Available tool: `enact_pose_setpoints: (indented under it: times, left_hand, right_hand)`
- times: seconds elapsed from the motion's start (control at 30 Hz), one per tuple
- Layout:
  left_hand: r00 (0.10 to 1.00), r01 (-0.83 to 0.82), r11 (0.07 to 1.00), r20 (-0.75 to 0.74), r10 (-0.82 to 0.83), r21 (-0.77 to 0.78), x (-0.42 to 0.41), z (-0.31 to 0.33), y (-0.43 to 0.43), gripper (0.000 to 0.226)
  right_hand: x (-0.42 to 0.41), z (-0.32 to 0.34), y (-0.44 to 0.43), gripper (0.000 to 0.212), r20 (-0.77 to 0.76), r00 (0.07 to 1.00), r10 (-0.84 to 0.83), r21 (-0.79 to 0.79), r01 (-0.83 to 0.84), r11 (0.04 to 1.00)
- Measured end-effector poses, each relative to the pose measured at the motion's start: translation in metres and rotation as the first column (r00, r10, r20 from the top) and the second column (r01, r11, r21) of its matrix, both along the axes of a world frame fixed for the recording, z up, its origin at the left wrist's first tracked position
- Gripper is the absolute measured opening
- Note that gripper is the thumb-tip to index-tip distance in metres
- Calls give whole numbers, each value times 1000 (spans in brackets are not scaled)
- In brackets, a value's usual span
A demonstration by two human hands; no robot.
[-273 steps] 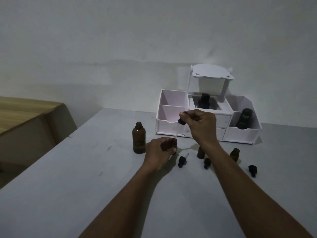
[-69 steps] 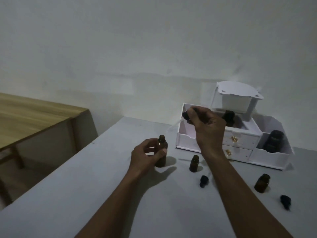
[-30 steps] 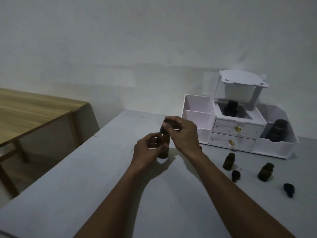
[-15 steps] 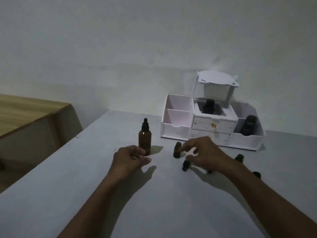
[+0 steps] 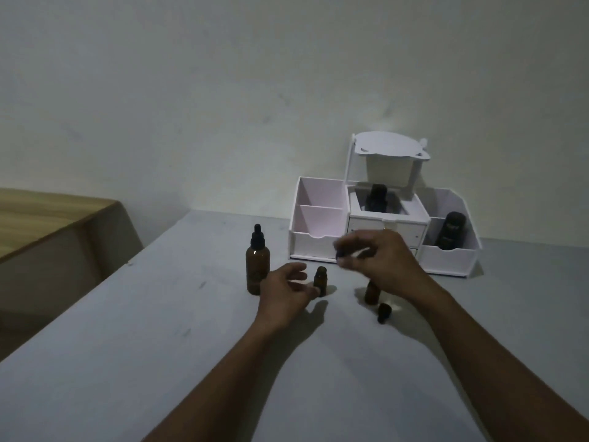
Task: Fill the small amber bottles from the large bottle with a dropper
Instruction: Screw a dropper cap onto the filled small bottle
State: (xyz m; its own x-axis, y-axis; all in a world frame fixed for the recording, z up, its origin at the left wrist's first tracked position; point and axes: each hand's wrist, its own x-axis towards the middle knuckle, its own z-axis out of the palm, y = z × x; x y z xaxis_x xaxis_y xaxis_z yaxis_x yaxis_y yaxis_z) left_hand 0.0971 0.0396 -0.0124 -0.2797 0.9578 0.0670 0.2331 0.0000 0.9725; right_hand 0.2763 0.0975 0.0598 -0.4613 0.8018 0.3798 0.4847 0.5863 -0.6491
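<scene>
The large amber bottle stands upright on the grey table with its black dropper cap on. Just right of it is a small amber bottle with no cap. My left hand is beside that small bottle with fingers apart, thumb tip at its base. My right hand hovers above and to the right, pinching a small black cap, which is blurred. A second small amber bottle is partly hidden under my right hand. Another black cap lies on the table.
A white desk organiser stands against the wall behind the bottles, with a dark bottle in its middle bay and another in its right bay. A wooden table sits lower at the left.
The dropper went back into the large bottle. My left hand left that bottle and moved right to the small one. My right hand lifted a black cap off the table.
</scene>
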Motion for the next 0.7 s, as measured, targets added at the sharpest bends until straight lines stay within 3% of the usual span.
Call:
enact_pose_setpoints:
  times: [0.1, 0.2, 0.4, 0.7]
  left_hand:
    - [997, 23, 1000, 69, -24, 19, 7, 5, 8, 60]
    - [997, 37, 999, 70, -39, 36, 6, 2, 16, 63]
    - [997, 67, 997, -34, -66, 34, 10, -5, 16, 42]
    - [983, 72, 997, 166, -78, 39, 10, -9, 15, 22]
  right_hand:
    - [-5, 5, 9, 24, -297, 953, -62, -83, 39, 996]
    - [-15, -2, 17, 19, -386, 918, -93, -155, 35, 987]
    - [-23, -15, 22, 19, -363, 929, -74, -167, 14, 986]
    - [-29, -33, 21, 22, -129, 990, -58, -78, 48, 996]
